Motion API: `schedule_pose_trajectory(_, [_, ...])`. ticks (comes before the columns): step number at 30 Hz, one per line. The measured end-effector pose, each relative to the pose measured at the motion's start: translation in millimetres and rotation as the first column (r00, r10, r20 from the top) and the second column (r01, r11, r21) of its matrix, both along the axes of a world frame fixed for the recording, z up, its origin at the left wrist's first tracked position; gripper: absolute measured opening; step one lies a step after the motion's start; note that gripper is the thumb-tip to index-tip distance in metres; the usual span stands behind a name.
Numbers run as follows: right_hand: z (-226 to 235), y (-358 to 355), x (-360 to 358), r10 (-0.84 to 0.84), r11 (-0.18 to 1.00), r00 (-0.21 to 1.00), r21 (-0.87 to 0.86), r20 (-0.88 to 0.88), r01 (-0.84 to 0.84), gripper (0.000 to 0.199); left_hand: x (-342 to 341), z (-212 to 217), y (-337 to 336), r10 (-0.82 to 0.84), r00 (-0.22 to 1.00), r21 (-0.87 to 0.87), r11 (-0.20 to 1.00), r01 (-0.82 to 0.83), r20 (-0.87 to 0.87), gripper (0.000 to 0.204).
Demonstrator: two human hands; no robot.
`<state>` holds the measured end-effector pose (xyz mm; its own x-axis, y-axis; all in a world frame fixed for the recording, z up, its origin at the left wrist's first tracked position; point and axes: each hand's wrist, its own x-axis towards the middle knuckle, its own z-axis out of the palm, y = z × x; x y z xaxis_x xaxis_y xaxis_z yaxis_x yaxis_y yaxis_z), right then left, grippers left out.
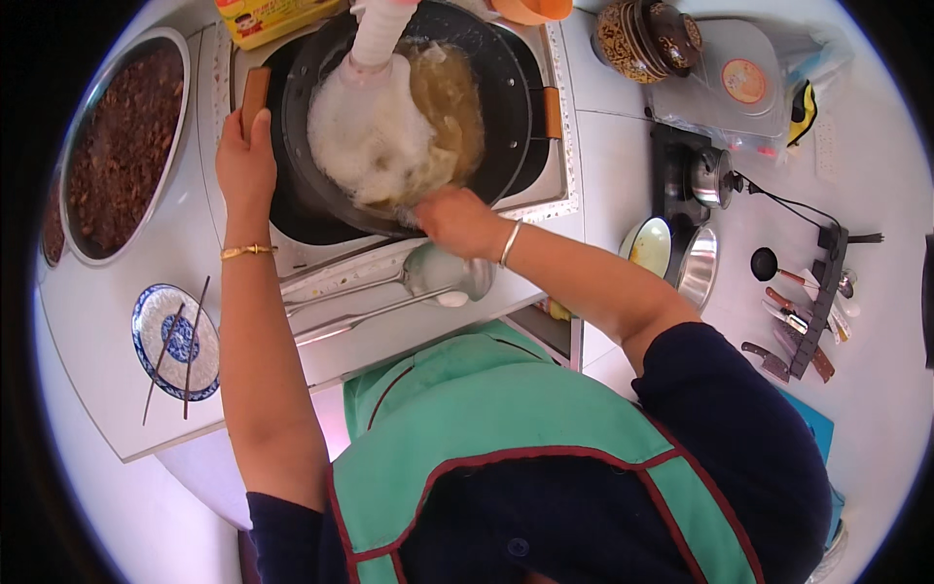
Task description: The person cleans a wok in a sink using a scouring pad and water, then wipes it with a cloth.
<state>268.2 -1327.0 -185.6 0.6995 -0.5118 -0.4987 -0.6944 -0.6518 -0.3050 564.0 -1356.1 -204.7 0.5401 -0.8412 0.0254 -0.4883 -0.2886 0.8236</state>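
A black wok [300, 161] sits tilted over a dark sink with a speckled rim [571, 190]. Frothy water [370, 136] is in it, cloudy yellowish on the right side. From a white ribbed tap hose [384, 29], a white stream falls into the wok. My left hand [247, 161] grips the wok's wooden handle [256, 90] at the left, thumb laid along it. My right hand [457, 224] is closed at the wok's near inner wall; a small pale bit shows by its fingers, too hidden to name. The second wooden handle [552, 113] is free at the right.
On the near counter lie two long-handled metal ladles [418, 268]. Further left are a blue-and-white plate [146, 311] with chopsticks across it and a large metal basin [178, 107] of brown food. A knife rack [822, 302], pots [715, 180] and a patterned jar [628, 44] stand right.
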Motion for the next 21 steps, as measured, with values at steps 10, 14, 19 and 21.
schedule_pose_trajectory(10, [2, -45, -21, 0.020, 0.981, 0.997, 0.193, -0.079, -0.004, 0.022, 2, -3, 3, -0.007, 0.998, 0.079, 0.997, 0.012, -0.067, 0.040])
schedule_pose_trajectory(14, [-23, -47, 93, -0.392, 0.850, 0.860, 0.487, 0.327, 0.202, 0.032, 4, -10, 5, -0.009, 0.996, 0.064, 0.998, 0.016, -0.094, 0.039])
schedule_pose_trajectory(19, [-36, -45, 66, -0.234, 0.916, 0.930, 0.385, 0.282, 0.113, 0.034, 8, -1, 7, -0.032, 0.998, 0.114, 0.993, 0.038, -0.055, 0.040])
schedule_pose_trajectory(21, [-15, -52, 12, 0.011, 0.957, 0.991, 0.287, 0.130, -0.048, 0.031, 11, -12, 11, -0.032, 0.999, 0.075, 0.997, 0.031, 0.007, 0.039])
